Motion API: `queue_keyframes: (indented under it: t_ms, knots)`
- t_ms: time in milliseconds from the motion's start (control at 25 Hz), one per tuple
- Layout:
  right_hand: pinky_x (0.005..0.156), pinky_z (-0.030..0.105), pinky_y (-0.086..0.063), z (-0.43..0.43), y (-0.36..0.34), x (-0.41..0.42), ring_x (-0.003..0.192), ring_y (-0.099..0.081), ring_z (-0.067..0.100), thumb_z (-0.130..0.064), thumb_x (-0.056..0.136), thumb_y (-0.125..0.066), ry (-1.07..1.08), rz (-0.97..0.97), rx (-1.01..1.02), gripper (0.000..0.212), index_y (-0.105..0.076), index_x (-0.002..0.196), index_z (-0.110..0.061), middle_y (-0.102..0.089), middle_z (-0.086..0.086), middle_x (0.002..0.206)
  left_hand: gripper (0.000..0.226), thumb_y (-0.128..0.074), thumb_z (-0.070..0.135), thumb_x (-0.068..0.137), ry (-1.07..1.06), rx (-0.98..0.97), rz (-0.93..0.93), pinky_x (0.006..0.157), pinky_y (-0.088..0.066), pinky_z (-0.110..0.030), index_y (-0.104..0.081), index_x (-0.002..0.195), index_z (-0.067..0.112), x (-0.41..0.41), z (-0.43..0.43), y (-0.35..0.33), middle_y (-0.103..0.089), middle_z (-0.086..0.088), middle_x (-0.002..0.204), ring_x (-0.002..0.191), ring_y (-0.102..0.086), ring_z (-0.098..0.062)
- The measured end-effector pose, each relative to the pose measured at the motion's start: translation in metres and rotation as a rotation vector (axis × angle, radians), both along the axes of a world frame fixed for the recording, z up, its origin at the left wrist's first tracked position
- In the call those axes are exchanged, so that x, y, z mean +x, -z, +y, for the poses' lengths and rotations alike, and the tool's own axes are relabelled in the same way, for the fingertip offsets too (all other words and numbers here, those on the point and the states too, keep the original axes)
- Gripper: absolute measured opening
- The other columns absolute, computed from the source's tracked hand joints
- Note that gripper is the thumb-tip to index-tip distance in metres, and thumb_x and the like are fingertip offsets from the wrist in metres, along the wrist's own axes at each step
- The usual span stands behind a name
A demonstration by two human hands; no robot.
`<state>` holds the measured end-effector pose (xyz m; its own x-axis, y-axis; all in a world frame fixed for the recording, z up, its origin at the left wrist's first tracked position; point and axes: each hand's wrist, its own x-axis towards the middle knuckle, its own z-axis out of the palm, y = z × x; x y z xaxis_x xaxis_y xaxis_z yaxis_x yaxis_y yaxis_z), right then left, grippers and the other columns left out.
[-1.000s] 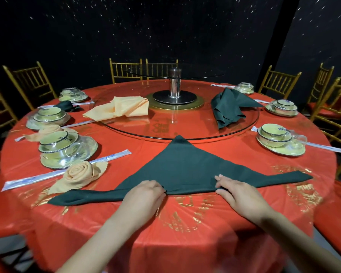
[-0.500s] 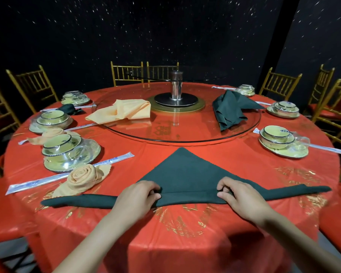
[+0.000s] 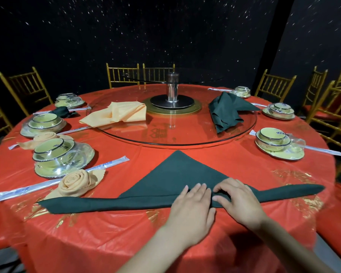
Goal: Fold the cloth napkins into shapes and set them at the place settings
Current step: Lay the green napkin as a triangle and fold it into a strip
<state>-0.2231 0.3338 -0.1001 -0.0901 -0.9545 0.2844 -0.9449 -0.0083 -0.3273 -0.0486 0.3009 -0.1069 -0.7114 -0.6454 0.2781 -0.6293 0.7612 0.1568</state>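
Red glossy plastic sheeting, wrinkled and printed with gold motifs, covers the round table as a tablecloth (image 3: 110, 239) and falls over the near edge below both wrists. Beyond the fingertips lies a clear glass turntable (image 3: 175, 137) on a polished steel post, and past it stand gold slatted chairs (image 3: 122, 74) against a black wall (image 3: 126, 36) flecked with white specks. The green napkin (image 3: 173, 176), a dark matte woven cloth, lies flat on the tablecloth directly under and ahead of the hands. It forms a wide triangle whose apex points away from the person, toward the turntable. Its long axis runs left to right along the near edge, where the cloth is turned over into a thick band that tapers to a point far out on each side. The left hand (image 3: 191, 207) lies flat on that band with its fingers straight and together, pressing it down. The right hand (image 3: 239, 201), just beside it and almost touching, has bent fingers over the band and the thumb tucked against its fold, grasping the cloth. Left of the left hand sits a peach rose napkin (image 3: 77, 181), rolled in a spiral. Just beyond it is a film-wrapped bowl set (image 3: 57, 154). Loose peach cloths (image 3: 122, 113) and crumpled green cloths (image 3: 226, 111) lie on the glass.
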Motion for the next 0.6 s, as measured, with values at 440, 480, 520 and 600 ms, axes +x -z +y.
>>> queue_keyframes:
  t_ms: [440, 480, 520, 600]
  knots:
    - [0.11, 0.019, 0.01, 0.026, 0.004, -0.039, 0.131, 0.015, -0.009, -0.059, 0.063, 0.022, 0.066, 0.238, 0.292, 0.096, -0.004, 0.15, -0.028, 0.0, -0.015, 0.157, 0.056, -0.036, 0.053, 0.081, -0.024, 0.067, -0.074, 0.087, -0.052, -0.031, -0.072, 0.109, 0.02, -0.001, 0.005, 0.012, -0.068, 0.006, 0.115, 0.109, -0.062, -0.007]
    - [0.11, 0.02, 0.01, 0.026, 0.004, -0.044, 0.13, 0.015, -0.009, -0.063, 0.062, 0.025, 0.072, 0.241, 0.308, 0.099, -0.003, 0.15, -0.028, 0.001, -0.015, 0.157, 0.056, -0.036, 0.053, 0.081, -0.029, 0.073, -0.098, 0.087, -0.052, -0.031, -0.072, 0.11, 0.02, -0.001, 0.006, 0.012, -0.068, 0.006, 0.115, 0.109, -0.062, -0.007]
    - [0.111, 0.021, 0.009, 0.027, 0.004, -0.047, 0.131, 0.015, -0.009, -0.07, 0.059, 0.029, 0.077, 0.259, 0.314, 0.106, -0.003, 0.15, -0.028, 0.003, -0.017, 0.155, 0.057, -0.036, 0.053, 0.082, -0.034, 0.081, -0.115, 0.087, -0.052, -0.032, -0.071, 0.11, 0.02, 0.0, 0.006, 0.011, -0.068, 0.005, 0.115, 0.109, -0.062, -0.007]
    - [0.113, 0.023, 0.008, 0.029, 0.001, -0.052, 0.131, 0.015, -0.008, -0.076, 0.062, 0.029, 0.102, 0.269, 0.339, 0.105, 0.0, 0.15, -0.027, 0.006, -0.02, 0.152, 0.057, -0.033, 0.053, 0.086, -0.053, 0.083, -0.116, 0.088, -0.052, -0.033, -0.07, 0.112, 0.019, 0.001, 0.006, 0.012, -0.067, 0.004, 0.116, 0.109, -0.062, -0.008]
